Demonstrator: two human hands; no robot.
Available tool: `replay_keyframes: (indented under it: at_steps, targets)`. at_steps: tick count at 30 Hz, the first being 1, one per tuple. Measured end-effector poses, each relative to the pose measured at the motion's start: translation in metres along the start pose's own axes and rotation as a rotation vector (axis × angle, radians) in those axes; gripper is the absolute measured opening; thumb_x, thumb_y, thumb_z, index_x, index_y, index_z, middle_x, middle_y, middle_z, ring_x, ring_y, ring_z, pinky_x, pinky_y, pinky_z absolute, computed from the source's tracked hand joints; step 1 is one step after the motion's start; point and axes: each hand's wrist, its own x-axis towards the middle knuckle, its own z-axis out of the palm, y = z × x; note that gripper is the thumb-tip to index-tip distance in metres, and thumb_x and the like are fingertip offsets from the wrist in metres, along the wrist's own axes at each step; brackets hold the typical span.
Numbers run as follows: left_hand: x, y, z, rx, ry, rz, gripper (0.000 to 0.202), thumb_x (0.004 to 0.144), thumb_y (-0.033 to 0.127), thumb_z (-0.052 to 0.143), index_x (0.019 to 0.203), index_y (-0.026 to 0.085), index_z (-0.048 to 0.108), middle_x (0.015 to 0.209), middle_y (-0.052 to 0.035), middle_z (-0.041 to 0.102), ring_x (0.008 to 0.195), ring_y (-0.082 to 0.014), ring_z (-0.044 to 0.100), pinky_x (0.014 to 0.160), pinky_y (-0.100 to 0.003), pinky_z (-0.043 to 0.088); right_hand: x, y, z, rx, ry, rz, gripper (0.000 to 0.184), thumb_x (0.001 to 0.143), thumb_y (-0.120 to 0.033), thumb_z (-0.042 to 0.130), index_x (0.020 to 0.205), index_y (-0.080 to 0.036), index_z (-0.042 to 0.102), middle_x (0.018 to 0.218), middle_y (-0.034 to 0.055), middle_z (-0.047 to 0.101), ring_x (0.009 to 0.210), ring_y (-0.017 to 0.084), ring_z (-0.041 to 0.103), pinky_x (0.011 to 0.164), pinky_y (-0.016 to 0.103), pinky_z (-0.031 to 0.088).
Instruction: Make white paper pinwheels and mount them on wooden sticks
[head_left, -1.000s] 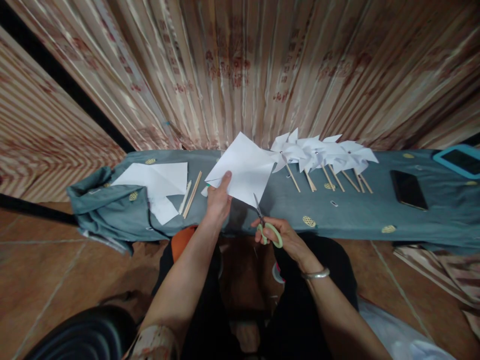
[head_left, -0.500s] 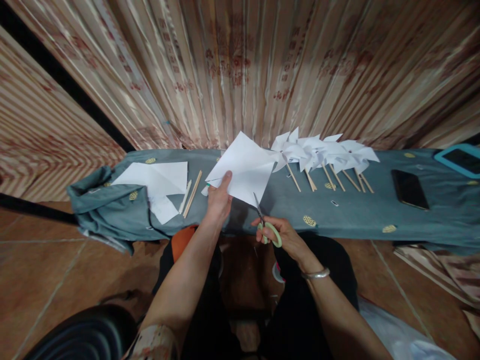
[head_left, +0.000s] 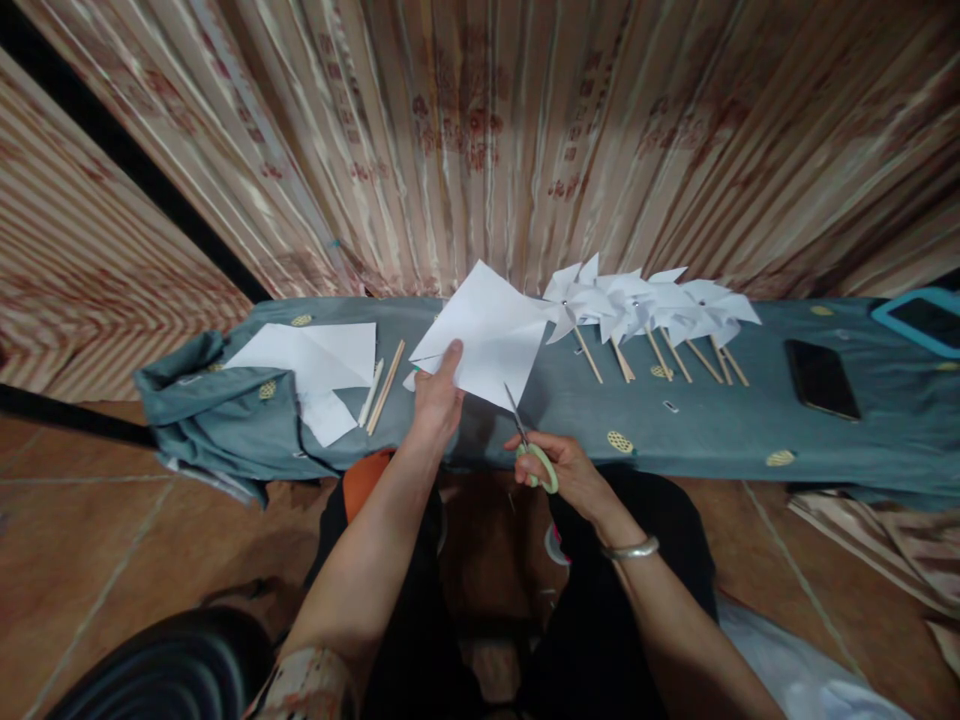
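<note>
A square sheet of white paper [head_left: 491,325] is pinched in my left hand [head_left: 439,398], its thumb on top near the left corner, where a short slit shows. My right hand [head_left: 562,468] grips scissors [head_left: 538,468] with light green handles. The blades reach the paper's near corner, one of them lying over it. Right of the sheet, several white paper pinwheels [head_left: 652,300] on wooden sticks lie in an overlapping row. To the left are wooden sticks [head_left: 386,388], a white pen-like stick [head_left: 371,392] and more white paper [head_left: 330,350].
A grey-green cloth [head_left: 720,420] with yellow patterns covers the narrow table. A dark phone [head_left: 821,378] and a blue-framed device [head_left: 919,320] rest at the right. Behind hangs a striped curtain [head_left: 480,150]. A black round stool [head_left: 172,670] stands at the lower left.
The scissors' handles have come closer together, and the blades have shifted slightly up and left on the near corner. My left hand and the paper have barely moved.
</note>
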Motion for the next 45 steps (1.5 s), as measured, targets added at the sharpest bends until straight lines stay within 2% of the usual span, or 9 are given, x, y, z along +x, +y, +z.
replay_keyframes:
  at_steps: [12, 19, 26, 33, 38, 45]
  targets:
    - [-0.007, -0.004, 0.004, 0.035, -0.021, -0.005, 0.02, 0.082, 0.01, 0.064, 0.099, 0.018, 0.07, 0.1, -0.006, 0.075, 0.104, -0.02, 0.068, 0.091, -0.03, 0.053, 0.002, 0.0, 0.001, 0.003, 0.032, -0.014, 0.043, 0.068, -0.055, 0.075, 0.09, -0.018, 0.069, 0.061, -0.0006, 0.064, 0.052, 0.009, 0.053, 0.05, 0.022, 0.04]
    - [-0.008, -0.002, 0.005, 0.04, 0.021, -0.021, 0.02, 0.081, 0.011, 0.066, 0.1, 0.017, 0.07, 0.102, -0.0068, 0.075, 0.104, -0.0204, 0.068, 0.092, -0.03, 0.053, 0.003, -0.002, 0.003, 0.03, 0.068, 0.021, 0.044, 0.061, -0.054, 0.079, 0.084, -0.019, 0.068, 0.054, -0.0032, 0.061, 0.046, 0.008, 0.05, 0.045, 0.021, 0.038]
    - [-0.009, -0.005, 0.004, 0.044, 0.012, -0.039, 0.023, 0.079, 0.012, 0.069, 0.101, 0.017, 0.069, 0.102, -0.0071, 0.075, 0.104, -0.0217, 0.068, 0.092, -0.032, 0.053, 0.004, 0.001, 0.002, 0.023, 0.075, 0.009, 0.044, 0.063, -0.053, 0.078, 0.088, -0.018, 0.069, 0.058, -0.0017, 0.063, 0.049, 0.009, 0.053, 0.047, 0.022, 0.04]
    - [-0.011, -0.008, 0.004, 0.057, 0.001, -0.044, 0.014, 0.081, 0.012, 0.065, 0.094, 0.013, 0.069, 0.098, -0.0082, 0.075, 0.098, -0.0203, 0.07, 0.09, -0.031, 0.054, 0.004, 0.003, 0.001, 0.015, 0.083, -0.007, 0.042, 0.067, -0.051, 0.077, 0.09, -0.018, 0.069, 0.059, -0.0011, 0.064, 0.051, 0.009, 0.053, 0.049, 0.022, 0.04]
    - [-0.011, -0.007, 0.005, 0.046, 0.015, -0.052, 0.017, 0.077, 0.014, 0.07, 0.094, 0.015, 0.069, 0.099, -0.0081, 0.075, 0.101, -0.0211, 0.069, 0.092, -0.031, 0.053, 0.004, 0.003, 0.001, 0.022, 0.092, -0.002, 0.041, 0.066, -0.051, 0.078, 0.087, -0.017, 0.069, 0.057, -0.0018, 0.063, 0.049, 0.008, 0.051, 0.048, 0.021, 0.039]
    - [-0.013, -0.013, 0.002, 0.046, -0.025, -0.057, 0.02, 0.076, 0.015, 0.072, 0.096, 0.014, 0.07, 0.092, -0.0072, 0.075, 0.093, -0.0211, 0.07, 0.086, -0.032, 0.056, 0.005, 0.0, 0.002, 0.041, 0.118, 0.014, 0.047, 0.061, -0.054, 0.079, 0.087, -0.016, 0.069, 0.057, -0.0012, 0.064, 0.05, 0.008, 0.053, 0.049, 0.021, 0.04]
